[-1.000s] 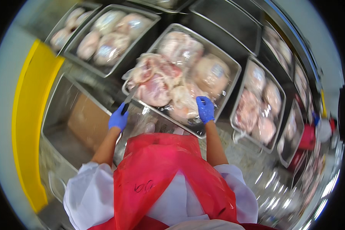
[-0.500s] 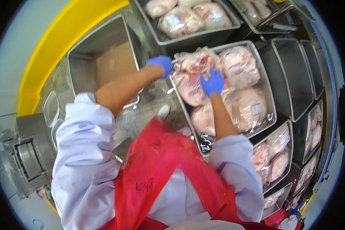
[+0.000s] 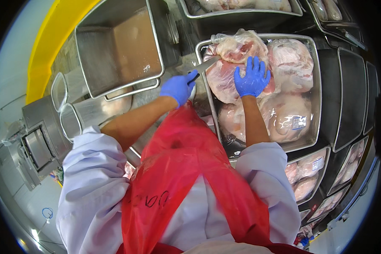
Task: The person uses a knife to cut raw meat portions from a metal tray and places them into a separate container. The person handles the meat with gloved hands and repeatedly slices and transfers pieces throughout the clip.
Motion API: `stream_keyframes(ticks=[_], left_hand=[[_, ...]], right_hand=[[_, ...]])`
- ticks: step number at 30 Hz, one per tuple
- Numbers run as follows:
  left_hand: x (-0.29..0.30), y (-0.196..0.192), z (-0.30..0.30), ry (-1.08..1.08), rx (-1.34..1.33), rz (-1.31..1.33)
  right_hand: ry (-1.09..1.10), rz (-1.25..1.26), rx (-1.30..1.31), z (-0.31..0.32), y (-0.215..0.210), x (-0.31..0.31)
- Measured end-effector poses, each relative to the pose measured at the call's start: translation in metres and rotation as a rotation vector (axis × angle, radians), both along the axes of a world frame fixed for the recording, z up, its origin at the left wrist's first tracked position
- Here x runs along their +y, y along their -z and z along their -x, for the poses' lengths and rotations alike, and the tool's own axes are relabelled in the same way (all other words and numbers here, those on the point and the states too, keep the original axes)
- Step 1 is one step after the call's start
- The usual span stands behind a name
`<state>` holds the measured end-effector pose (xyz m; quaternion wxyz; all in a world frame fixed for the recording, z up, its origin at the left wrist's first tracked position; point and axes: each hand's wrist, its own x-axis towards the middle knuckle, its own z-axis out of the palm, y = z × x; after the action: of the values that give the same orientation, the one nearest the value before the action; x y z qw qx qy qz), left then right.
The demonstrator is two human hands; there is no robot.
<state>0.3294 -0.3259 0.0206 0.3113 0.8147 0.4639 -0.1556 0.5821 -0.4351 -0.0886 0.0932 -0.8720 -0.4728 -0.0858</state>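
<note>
One knife [image 3: 206,65], two gloved hands, and one tub [image 3: 319,97] beneath them with at least four pieces of meat [image 3: 227,84]; overlap prevents an exact count. At least six more tubs stand around, several cut off by the rim; the one at left, the spare tub [image 3: 96,63], has brown on its bottom. The meat lies in clear wrap and shines wet. A yellow barrier [image 3: 51,48] curves along the left, near a steel unit [image 3: 61,110] and a pale wall. The left hand [image 3: 178,88] is closed round the knife's handle, blade crossing the tub's near-left rim, tip at the meat's edge. The right hand [image 3: 252,78] lies palm down on the meat, fingers spread, grasping nothing.
</note>
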Motion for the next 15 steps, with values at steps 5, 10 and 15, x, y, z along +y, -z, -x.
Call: stream_keyframes(ticks=[5, 10, 15], left_hand=[[-0.051, 0.069, 0.019, -0.126, -0.199, -0.047], [-0.068, 0.125, 0.043, -0.144, -0.326, -0.166], [-0.051, 0.181, 0.061, -0.032, -0.352, -0.266]], right_hand=[[-0.001, -0.034, -0.037, -0.005, 0.012, -0.008], [-0.024, -0.104, -0.111, -0.004, 0.032, -0.013], [-0.026, -0.131, -0.184, -0.009, 0.034, -0.017]])
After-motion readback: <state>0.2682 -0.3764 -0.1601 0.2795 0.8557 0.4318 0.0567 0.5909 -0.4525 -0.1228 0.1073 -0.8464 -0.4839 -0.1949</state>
